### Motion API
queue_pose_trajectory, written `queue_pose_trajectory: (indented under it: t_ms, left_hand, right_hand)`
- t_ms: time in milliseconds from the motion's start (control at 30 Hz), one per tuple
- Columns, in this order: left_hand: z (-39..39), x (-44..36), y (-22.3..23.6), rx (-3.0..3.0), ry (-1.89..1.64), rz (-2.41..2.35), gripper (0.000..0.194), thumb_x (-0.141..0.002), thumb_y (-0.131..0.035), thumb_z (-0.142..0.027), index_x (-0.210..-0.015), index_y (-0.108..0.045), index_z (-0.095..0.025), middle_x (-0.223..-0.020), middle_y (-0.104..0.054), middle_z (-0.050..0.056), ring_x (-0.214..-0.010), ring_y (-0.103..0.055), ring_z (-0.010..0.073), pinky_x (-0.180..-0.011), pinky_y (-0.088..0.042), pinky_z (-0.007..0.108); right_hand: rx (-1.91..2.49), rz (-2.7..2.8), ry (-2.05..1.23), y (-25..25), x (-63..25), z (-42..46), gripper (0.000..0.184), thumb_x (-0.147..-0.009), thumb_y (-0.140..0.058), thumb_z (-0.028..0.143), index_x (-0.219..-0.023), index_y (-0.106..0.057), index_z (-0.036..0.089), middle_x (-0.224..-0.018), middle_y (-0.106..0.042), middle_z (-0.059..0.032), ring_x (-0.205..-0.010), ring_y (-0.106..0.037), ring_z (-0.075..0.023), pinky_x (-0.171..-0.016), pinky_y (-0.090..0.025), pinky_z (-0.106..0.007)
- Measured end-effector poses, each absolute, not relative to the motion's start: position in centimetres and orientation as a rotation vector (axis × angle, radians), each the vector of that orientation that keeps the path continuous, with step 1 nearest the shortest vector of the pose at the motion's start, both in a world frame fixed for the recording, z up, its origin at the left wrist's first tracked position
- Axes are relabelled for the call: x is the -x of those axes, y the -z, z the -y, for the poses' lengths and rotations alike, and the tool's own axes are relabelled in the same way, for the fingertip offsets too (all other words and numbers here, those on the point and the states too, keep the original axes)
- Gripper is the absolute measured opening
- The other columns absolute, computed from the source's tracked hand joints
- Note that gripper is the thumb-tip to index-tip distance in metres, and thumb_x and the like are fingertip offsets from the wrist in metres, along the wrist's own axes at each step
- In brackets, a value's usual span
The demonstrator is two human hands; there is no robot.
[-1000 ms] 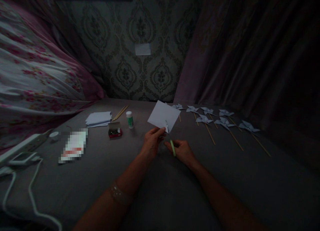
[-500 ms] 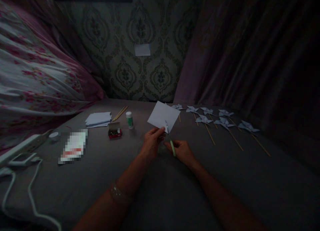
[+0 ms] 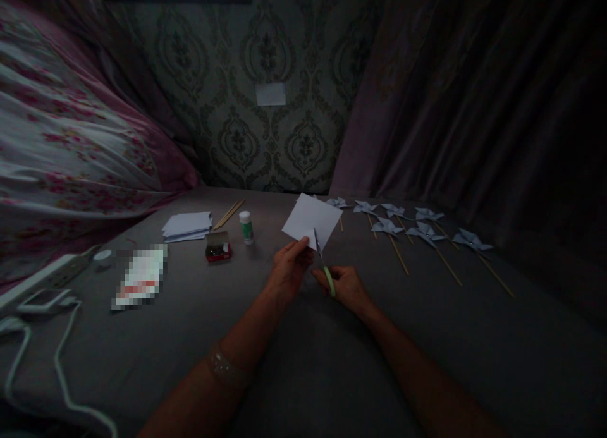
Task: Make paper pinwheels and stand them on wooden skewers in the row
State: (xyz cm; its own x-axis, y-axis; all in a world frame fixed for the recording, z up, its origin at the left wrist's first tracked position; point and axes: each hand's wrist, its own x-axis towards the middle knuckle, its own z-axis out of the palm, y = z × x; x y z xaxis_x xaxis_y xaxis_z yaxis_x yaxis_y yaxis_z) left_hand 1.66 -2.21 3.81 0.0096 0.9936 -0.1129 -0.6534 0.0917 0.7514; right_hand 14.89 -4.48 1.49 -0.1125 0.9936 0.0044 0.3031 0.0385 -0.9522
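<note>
A white square sheet of paper [image 3: 313, 215] is pinched at its near corner by my left hand [image 3: 289, 264], thumb on top. My right hand [image 3: 346, 283] grips scissors with a light green handle [image 3: 329, 280]. Their metal blades lie across the sheet near its lower corner, close to my left fingertips. Whether the blades are parted is too dim to tell. Past the sheet, several paper pinwheels [image 3: 425, 233] on thin wooden sticks lie to the right; one at the back is partly hidden behind the sheet.
On the left lie a stack of white paper [image 3: 187, 225], wooden sticks [image 3: 229, 215], a white-and-green bottle [image 3: 246, 228] and a small red box [image 3: 218, 251] of tiny items. A blurred packet [image 3: 141, 277], a round white lid [image 3: 102, 256] and a power strip [image 3: 47, 277] with cables are nearer the left edge.
The sheet has shifted very slightly right and down in my left hand, whose thumb sits a little further left. Both hands otherwise keep their places, the scissors still across the paper.
</note>
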Motion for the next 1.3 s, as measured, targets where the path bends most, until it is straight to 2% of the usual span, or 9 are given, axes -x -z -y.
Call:
queue_pose_trajectory:
  t_ms: [200,400,633,800,933,1067,1167,1300]
  left_hand:
    - [2.2,-1.6,-3.8,-0.574,-1.379,-0.73,0.03,-0.051,-0.085,-0.03,-0.06,-0.062,-0.014,-0.056,-0.06,-0.001,-0.052,-0.053,0.0082,-0.053,-0.04,0.022]
    - [2.3,-1.7,-3.8,-0.627,-1.394,-0.758,0.034,-0.049,-0.087,-0.032,-0.059,-0.06,-0.015,-0.056,-0.059,-0.002,-0.053,-0.054,0.008,-0.052,-0.039,0.021]
    - [1.7,-1.3,-3.4,-0.66,-1.511,-0.834,0.039,-0.045,-0.086,-0.037,-0.065,-0.061,-0.014,-0.06,-0.059,-0.002,-0.056,-0.054,0.0074,-0.054,-0.038,0.019]
    - [0.9,-0.7,-2.8,-0.64,-1.586,-0.884,0.04,-0.044,-0.085,-0.036,-0.064,-0.056,-0.016,-0.059,-0.056,-0.004,-0.057,-0.052,0.0073,-0.054,-0.037,0.02]
    - [0.4,-0.4,-2.4,-0.597,-1.56,-0.923,0.041,-0.041,-0.084,-0.034,-0.063,-0.053,-0.017,-0.056,-0.051,-0.007,-0.053,-0.048,0.0072,-0.052,-0.035,0.02]
    - [0.1,-0.4,-2.0,-0.583,-1.509,-0.94,0.04,-0.04,-0.083,-0.032,-0.064,-0.054,-0.017,-0.054,-0.05,-0.007,-0.051,-0.046,0.0071,-0.05,-0.035,0.02]
    - [0.0,-0.6,-1.8,-0.595,-1.461,-0.962,0.036,-0.043,-0.082,-0.03,-0.066,-0.057,-0.017,-0.058,-0.056,-0.004,-0.054,-0.05,0.009,-0.05,-0.036,0.02]
    - [0.2,-1.1,-1.6,-0.642,-1.398,-0.922,0.026,-0.05,-0.077,-0.024,-0.068,-0.06,-0.016,-0.067,-0.063,0.001,-0.061,-0.057,0.0138,-0.056,-0.044,0.025]
  right_hand:
    - [1.266,1.475,-1.334,-1.6,-14.9,4.7,0.048,-0.063,-0.066,0.063,-0.051,-0.055,0.017,-0.043,-0.049,0.0036,-0.033,-0.034,-0.0058,-0.036,-0.023,-0.022]
    - [1.141,1.448,-1.44,-2.0,-15.3,5.0,0.051,-0.067,-0.061,0.066,-0.058,-0.058,0.015,-0.047,-0.054,0.0025,-0.034,-0.036,-0.005,-0.038,-0.025,-0.021]
    - [1.227,1.675,-1.491,-2.1,-15.7,4.8,0.052,-0.065,-0.063,0.067,-0.061,-0.06,0.015,-0.055,-0.058,0.0013,-0.038,-0.037,-0.0048,-0.04,-0.026,-0.021]
    - [1.407,1.744,-1.373,-2.1,-17.3,3.8,0.047,-0.066,-0.067,0.06,-0.056,-0.062,0.015,-0.048,-0.052,0.0028,-0.039,-0.035,-0.0052,-0.042,-0.027,-0.022]
    - [1.543,1.474,-1.197,-1.7,-18.8,2.7,0.043,-0.067,-0.068,0.057,-0.056,-0.062,0.016,-0.042,-0.045,0.0051,-0.038,-0.034,-0.0057,-0.041,-0.026,-0.022]
    - [1.505,1.164,-1.154,-1.5,-19.3,2.0,0.04,-0.057,-0.077,0.053,-0.058,-0.061,0.015,-0.049,-0.052,0.0036,-0.041,-0.039,-0.0059,-0.042,-0.029,-0.022]
    - [1.446,1.067,-1.143,-1.6,-19.3,2.0,0.042,-0.054,-0.078,0.054,-0.059,-0.061,0.015,-0.051,-0.052,0.0036,-0.042,-0.039,-0.0059,-0.041,-0.029,-0.022]
    - [1.331,1.07,-1.104,-1.6,-19.4,2.0,0.047,-0.059,-0.071,0.061,-0.062,-0.062,0.016,-0.047,-0.05,0.0038,-0.04,-0.038,-0.0066,-0.04,-0.025,-0.022]
